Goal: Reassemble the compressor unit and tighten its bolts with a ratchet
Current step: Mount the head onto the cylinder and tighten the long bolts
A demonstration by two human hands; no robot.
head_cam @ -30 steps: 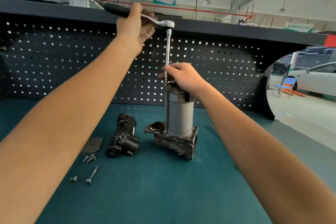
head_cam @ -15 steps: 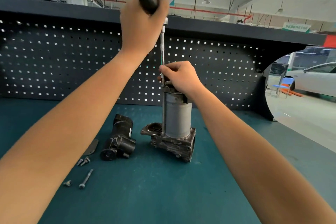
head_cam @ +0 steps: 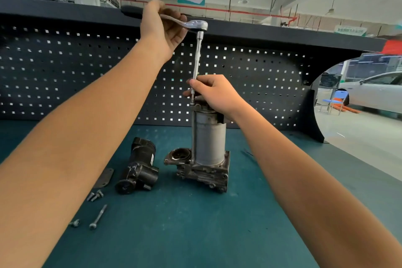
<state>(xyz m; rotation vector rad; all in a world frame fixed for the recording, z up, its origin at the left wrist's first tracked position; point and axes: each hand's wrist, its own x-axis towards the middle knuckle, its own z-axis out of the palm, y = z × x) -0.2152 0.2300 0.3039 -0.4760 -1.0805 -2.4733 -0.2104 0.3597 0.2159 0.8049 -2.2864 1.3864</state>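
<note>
The compressor unit (head_cam: 208,139) stands upright mid-tabletop (head_cam: 195,235), its grey cylinder seated on the base. Up high, the left hand (head_cam: 162,28) has its fingers curled round the handle of the ratchet (head_cam: 196,25). The right hand (head_cam: 214,93) pinches the long extension (head_cam: 197,59) just above the top cap, steadying it on a bolt there. I'd call the job partway done — the black motor section (head_cam: 140,166), a plate (head_cam: 104,177) and several loose bolts (head_cam: 98,217) lie to the left, not yet fitted.
</note>
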